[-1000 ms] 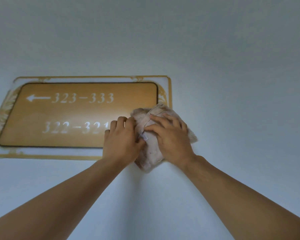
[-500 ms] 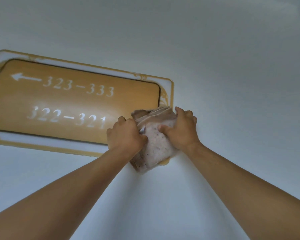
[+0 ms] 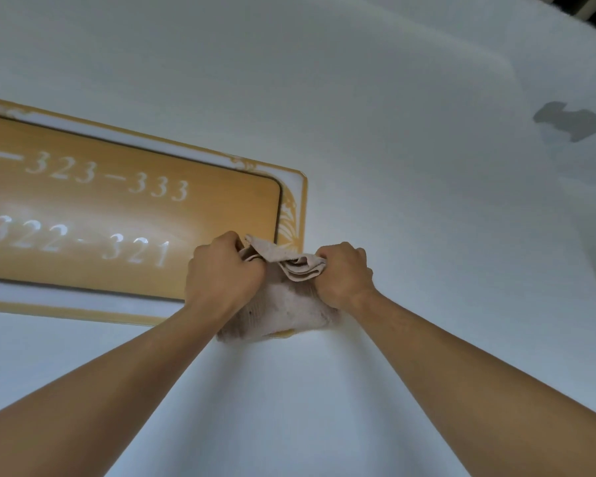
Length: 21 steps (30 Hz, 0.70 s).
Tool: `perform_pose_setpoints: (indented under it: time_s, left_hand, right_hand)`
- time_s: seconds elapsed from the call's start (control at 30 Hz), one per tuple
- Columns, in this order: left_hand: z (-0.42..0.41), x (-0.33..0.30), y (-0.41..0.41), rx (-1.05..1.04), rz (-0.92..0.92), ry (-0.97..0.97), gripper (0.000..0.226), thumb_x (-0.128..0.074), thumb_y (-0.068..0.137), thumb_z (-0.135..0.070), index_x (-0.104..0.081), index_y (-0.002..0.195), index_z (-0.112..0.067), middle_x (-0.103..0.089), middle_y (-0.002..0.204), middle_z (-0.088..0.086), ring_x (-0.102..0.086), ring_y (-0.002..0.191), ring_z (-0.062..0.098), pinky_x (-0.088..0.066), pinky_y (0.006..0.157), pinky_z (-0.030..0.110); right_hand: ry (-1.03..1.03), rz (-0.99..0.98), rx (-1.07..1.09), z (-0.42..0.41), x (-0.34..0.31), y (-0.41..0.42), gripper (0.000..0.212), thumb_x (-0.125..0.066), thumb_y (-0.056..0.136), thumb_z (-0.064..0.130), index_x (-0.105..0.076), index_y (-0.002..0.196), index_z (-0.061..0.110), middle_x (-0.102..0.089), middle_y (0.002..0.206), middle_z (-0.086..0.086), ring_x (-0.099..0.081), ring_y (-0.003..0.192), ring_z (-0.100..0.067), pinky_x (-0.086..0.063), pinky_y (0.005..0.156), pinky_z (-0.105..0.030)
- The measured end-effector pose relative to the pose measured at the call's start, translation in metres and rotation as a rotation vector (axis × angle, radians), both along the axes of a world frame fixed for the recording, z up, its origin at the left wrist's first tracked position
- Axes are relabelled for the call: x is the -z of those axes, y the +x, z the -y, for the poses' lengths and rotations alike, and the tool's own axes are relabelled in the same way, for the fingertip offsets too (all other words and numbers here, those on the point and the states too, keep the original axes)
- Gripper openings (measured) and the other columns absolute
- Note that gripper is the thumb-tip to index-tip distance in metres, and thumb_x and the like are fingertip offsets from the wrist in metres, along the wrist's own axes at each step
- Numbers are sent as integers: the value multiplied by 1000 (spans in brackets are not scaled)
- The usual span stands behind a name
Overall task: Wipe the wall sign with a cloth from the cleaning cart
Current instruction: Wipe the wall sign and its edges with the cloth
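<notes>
A golden wall sign (image 3: 124,215) with white numbers 323-333 and 322-321 and a white, gold-trimmed border hangs on the white wall at the left. A crumpled beige cloth (image 3: 283,301) covers the sign's lower right corner. My left hand (image 3: 222,273) grips the cloth's left side in a fist. On the other side, my right hand (image 3: 343,273) is closed on a folded bunch of the cloth. Both forearms reach up from the bottom of the view. The sign's left end is cut off by the frame edge.
White wall (image 3: 427,201) surrounds the sign. A grey patch (image 3: 570,123) marks the wall at the upper right, and a dark slatted edge (image 3: 589,8) shows in the top right corner.
Both hands went from pressing flat on the cloth to gripping it in fists, bunching its top edge. The view has shifted right, so the sign sits further left and tilted.
</notes>
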State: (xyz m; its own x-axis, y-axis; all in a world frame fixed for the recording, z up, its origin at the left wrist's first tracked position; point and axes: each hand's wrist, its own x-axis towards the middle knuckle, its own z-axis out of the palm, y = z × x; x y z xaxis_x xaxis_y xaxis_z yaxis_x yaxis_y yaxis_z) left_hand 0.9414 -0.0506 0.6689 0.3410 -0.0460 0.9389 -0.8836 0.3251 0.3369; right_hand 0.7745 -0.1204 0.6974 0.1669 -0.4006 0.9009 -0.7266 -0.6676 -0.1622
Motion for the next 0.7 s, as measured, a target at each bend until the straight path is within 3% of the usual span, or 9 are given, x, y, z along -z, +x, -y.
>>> perform_pose_setpoints:
  time_s: [0.1, 0.2, 0.3, 0.4, 0.53, 0.63, 0.7]
  left_hand:
    - [8, -5, -18, 108, -10, 8, 14, -55, 80, -25, -49, 74, -14, -58, 68, 5, -52, 63, 21, -28, 49, 31]
    - [20, -11, -40, 194, -32, 17, 13, -57, 83, -26, -55, 86, -13, -60, 78, 3, -54, 70, 20, -32, 50, 30]
    - [31, -18, -77, 263, -2, -16, 14, -58, 84, -24, -57, 82, -10, -57, 71, -1, -51, 65, 12, -34, 50, 30]
    - [43, -23, -124, 360, 14, -22, 19, -58, 83, -25, -58, 77, -7, -59, 70, 3, -55, 64, 18, -35, 50, 32]
    - [56, -23, -203, 615, -24, 18, 21, -57, 81, -24, -49, 67, -10, -56, 64, 3, -51, 59, 20, -33, 50, 30]
    - [59, -21, -259, 767, -24, 61, 19, -57, 80, -23, -50, 67, -11, -58, 65, 3, -53, 61, 20, -33, 51, 30]
    - [57, -18, -300, 856, -11, 70, 17, -57, 80, -22, -51, 67, -14, -59, 65, 2, -54, 62, 19, -32, 50, 29]
  right_hand:
    - [-38, -6, -94, 0, -1, -25, 20, -50, 83, -1, -60, 71, 12, -64, 85, -9, -57, 84, -27, -48, 67, -36]
    - [-44, 32, -174, -6, -1, -59, 20, -49, 83, -6, -62, 74, 7, -59, 71, -2, -52, 68, -18, -37, 52, -15]
    - [-14, 67, -159, -14, -4, -102, 23, -47, 84, -4, -65, 76, 7, -58, 69, 2, -50, 65, -14, -35, 47, -11]
    - [22, 111, -100, -25, -4, -149, 29, -46, 86, -2, -71, 85, 13, -65, 80, 3, -55, 71, -11, -38, 54, -12]
    - [92, 192, -72, -49, -2, -223, 15, -63, 91, 9, -73, 87, 20, -73, 92, 0, -67, 89, -16, -52, 74, -28]
    - [118, 235, -71, -74, 3, -271, 7, -70, 88, 22, -76, 90, 24, -76, 90, 8, -70, 86, -8, -50, 67, -14]
    - [110, 253, 7, -95, 9, -303, 9, -71, 84, 26, -77, 90, 28, -76, 88, 13, -69, 83, -2, -47, 68, -13]
